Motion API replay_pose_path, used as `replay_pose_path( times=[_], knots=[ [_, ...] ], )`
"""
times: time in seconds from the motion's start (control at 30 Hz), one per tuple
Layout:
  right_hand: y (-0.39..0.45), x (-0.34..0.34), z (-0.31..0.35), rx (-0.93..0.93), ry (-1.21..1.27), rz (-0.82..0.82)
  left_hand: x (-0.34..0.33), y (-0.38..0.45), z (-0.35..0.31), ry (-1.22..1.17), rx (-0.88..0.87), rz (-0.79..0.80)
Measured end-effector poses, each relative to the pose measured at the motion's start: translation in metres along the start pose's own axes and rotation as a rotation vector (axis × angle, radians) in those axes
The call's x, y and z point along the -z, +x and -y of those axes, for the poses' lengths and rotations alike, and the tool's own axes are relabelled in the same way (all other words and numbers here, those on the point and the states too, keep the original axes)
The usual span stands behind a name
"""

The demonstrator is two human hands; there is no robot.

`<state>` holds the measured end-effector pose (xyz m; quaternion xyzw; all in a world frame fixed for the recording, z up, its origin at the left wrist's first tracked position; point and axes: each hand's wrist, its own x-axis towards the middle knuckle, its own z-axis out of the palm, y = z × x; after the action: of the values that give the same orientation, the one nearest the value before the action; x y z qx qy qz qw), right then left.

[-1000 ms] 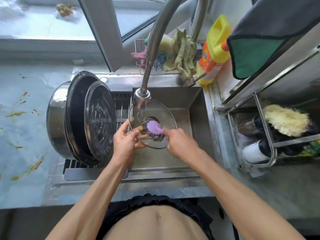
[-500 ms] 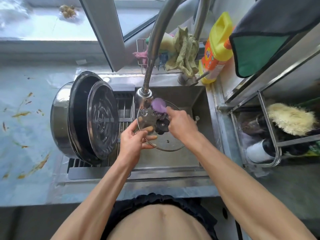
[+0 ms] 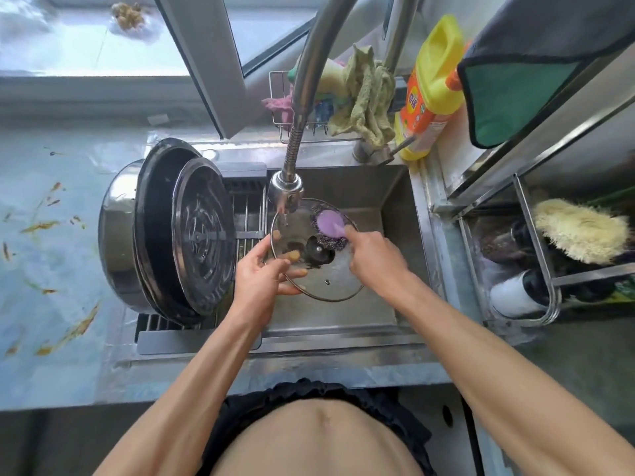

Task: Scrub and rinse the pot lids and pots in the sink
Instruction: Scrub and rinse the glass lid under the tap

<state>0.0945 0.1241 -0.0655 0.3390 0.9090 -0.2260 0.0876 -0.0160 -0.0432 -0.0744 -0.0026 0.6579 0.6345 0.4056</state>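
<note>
Two hands work over the sink [image 3: 395, 201] at the centre of the frame. The left hand [image 3: 259, 273] grips the near left rim of a glass lid [image 3: 330, 280], thumb on top and fingers curled beneath, holding it tilted under the faucet head [image 3: 285, 195]. The right hand [image 3: 372, 255] is clamped on a purple-handled steel scrubber [image 3: 328, 228], pressing its wire ball against the glass just above the black knob [image 3: 318, 250].

The lid looks light but brittle, and wet, soapy glass will likely be slippery, so the metal-banded rim seems the safest place to hold, with the knob as a second grip when turning it over. Hard pressure near the edge could twist it out of the fingers.

At middle left, a steel pot [image 3: 117, 235] lies on its side on the draining rack [image 3: 247, 214] with dark lids [image 3: 202, 235] leaning in it.
</note>
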Motion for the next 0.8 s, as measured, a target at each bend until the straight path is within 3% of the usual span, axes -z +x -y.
replay_pose_path(
  times=[0.07,0.17,0.3,0.4,0.57,0.67,0.8],
  knots=[
    [-0.009,-0.004,0.002,0.046,-0.009,0.036,0.001,0.004,0.000,-0.007,0.004,-0.010],
    [-0.003,0.000,-0.016,-0.075,0.021,-0.012,-0.004,0.009,-0.002,0.004,-0.010,-0.009],
    [-0.012,-0.005,-0.005,-0.001,0.077,0.052,-0.008,0.017,-0.011,0.000,-0.067,-0.015],
    [-0.006,0.000,-0.015,-0.106,0.107,0.021,-0.012,0.019,-0.014,-0.010,-0.090,-0.004],
    [-0.029,-0.017,0.011,0.081,0.175,0.115,-0.004,0.023,-0.011,-0.054,-0.078,-0.052],
    [-0.024,-0.012,0.005,0.072,0.072,0.127,0.002,0.018,-0.008,-0.054,-0.055,-0.045],
    [-0.022,-0.007,0.037,0.241,0.019,0.124,0.008,0.012,0.000,-0.068,0.007,-0.015]
  ],
)
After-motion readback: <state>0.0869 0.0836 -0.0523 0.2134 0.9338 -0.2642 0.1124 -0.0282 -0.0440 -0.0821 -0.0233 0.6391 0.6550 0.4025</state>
